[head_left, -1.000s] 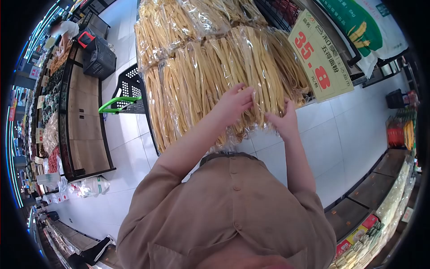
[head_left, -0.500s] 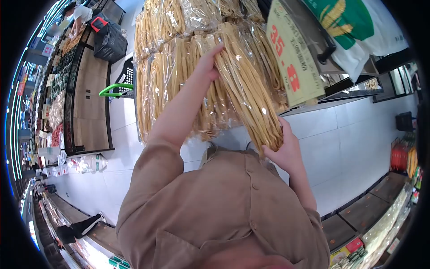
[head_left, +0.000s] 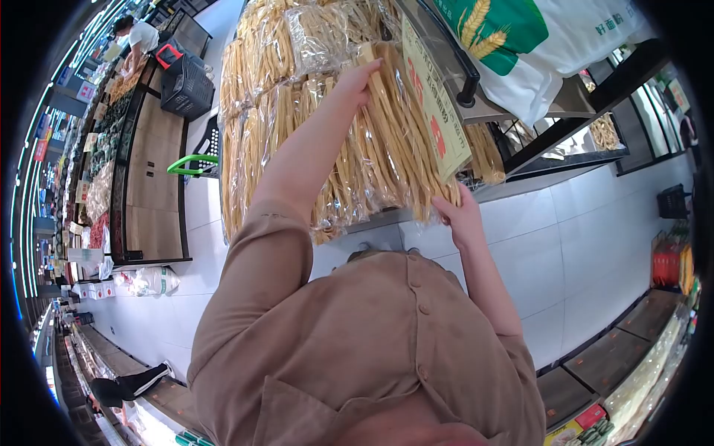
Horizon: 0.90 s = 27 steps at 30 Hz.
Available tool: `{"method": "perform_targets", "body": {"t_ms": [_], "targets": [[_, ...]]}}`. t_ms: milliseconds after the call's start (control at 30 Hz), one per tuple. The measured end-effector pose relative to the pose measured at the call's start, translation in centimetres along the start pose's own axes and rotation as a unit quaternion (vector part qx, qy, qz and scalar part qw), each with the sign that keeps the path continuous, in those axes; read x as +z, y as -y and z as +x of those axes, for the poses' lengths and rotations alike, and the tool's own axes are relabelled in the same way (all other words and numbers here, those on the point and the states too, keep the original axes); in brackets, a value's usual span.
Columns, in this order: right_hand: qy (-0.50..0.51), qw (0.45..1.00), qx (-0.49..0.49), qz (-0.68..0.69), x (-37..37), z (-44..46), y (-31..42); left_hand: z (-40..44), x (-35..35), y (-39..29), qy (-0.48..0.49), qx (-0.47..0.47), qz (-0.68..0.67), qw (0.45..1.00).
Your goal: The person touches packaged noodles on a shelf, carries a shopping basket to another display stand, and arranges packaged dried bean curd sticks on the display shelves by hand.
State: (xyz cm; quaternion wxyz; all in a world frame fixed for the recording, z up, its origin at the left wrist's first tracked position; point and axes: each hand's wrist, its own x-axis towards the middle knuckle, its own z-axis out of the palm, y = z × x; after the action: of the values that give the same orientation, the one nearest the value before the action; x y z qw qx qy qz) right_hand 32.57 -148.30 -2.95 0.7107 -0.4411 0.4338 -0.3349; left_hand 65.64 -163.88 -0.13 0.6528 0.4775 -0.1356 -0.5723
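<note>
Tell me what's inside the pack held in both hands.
Long yellowish strips show inside the clear-wrapped pack; its underside, and parts behind the left hand and right hand, are hidden.

Our left hand [head_left: 361, 80] holds the far end of a bagged bundle [head_left: 405, 137], our right hand [head_left: 462, 215] its near end. We see a price sign [head_left: 436, 104] beside it.

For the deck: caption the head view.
Left hand and right hand hold a bagged bundle near opposite ends, beside similar bundles.

Single head-worn view — forward and down, close above the shirt [head_left: 357, 327]
</note>
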Motion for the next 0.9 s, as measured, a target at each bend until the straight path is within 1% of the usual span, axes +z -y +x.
{"method": "perform_targets", "body": {"t_ms": [100,133,200,233,267,300,333,367,400,433,500,567,600,667,700,733,767,833,900], "targets": [[-0.046,0.999,0.016,-0.018,1.9,2.3,1.7,1.2,-0.3,0.6,0.023,-0.024,0.044,0.998],[-0.034,0.999,0.006,-0.024,2.1,3.2,1.9,1.2,-0.6,0.6,-0.015,-0.030,0.093,0.995],[-0.009,0.999,-0.014,-0.037,1.8,5.0,1.9,-0.3,-1.6,0.9,-0.022,-0.022,0.193,0.981],[-0.040,0.994,-0.056,-0.086,1.3,5.9,0.7,-0.9,-2.2,0.8,-0.027,-0.019,0.241,0.970],[-0.070,0.983,-0.098,-0.136,0.7,7.2,-1.2,-0.5,-4.2,1.2,0.010,0.007,0.264,0.964],[-0.098,0.968,-0.140,-0.185,0.3,8.3,-2.5,-1.7,-4.5,0.8,-0.013,0.062,0.342,0.937],[-0.101,0.964,-0.164,-0.185,0.1,8.3,-3.1,-4.2,-4.6,0.7,-0.039,0.114,0.417,0.901],[-0.114,0.963,-0.158,-0.188,0.0,7.8,-3.4,-5.6,-5.0,0.5,-0.066,0.163,0.488,0.855],[-0.126,0.962,-0.150,-0.192,-0.1,7.0,-3.8,-4.6,-7.8,1.8,-0.068,0.235,0.567,0.787],[-0.137,0.960,-0.143,-0.196,0.1,5.9,-3.9,-6.2,-7.8,1.4,-0.068,0.176,0.560,0.807],[-0.247,0.883,-0.225,-0.330,1.0,2.7,-3.5,-10.1,-7.8,1.4,-0.063,0.058,0.538,0.838],[-0.272,0.847,-0.339,-0.308,2.3,0.0,-3.0,-10.2,-9.7,3.4,-0.021,0.031,0.417,0.908],[-0.224,0.888,-0.280,-0.290,2.2,-1.2,-3.2,-10.1,-10.3,4.2,0.001,0.019,0.353,0.935],[-0.123,0.948,-0.154,-0.250,2.0,-2.9,-3.5,-10.6,-9.5,3.9,-0.021,0.040,0.413,0.910],[-0.094,0.959,-0.132,-0.231,2.6,-3.2,-3.2,-10.6,-9.0,3.9,-0.032,0.050,0.442,0.895],[-0.067,0.969,-0.110,-0.212,3.6,-3.6,-2.9,-9.7,-9.1,4.3,-0.050,0.088,0.510,0.854],[-0.041,0.976,-0.089,-0.193,4.3,-3.8,-2.7,-9.0,-8.8,4.2,-0.048,0.072,0.531,0.843],[0.004,0.957,-0.161,-0.243,5.2,-3.5,-2.3,-8.9,-7.2,3.0,-0.040,0.039,0.573,0.817],[0.030,0.922,-0.243,-0.299,6.7,-2.7,-1.2,-7.3,-6.4,3.3,-0.063,0.030,0.587,0.806]]}}
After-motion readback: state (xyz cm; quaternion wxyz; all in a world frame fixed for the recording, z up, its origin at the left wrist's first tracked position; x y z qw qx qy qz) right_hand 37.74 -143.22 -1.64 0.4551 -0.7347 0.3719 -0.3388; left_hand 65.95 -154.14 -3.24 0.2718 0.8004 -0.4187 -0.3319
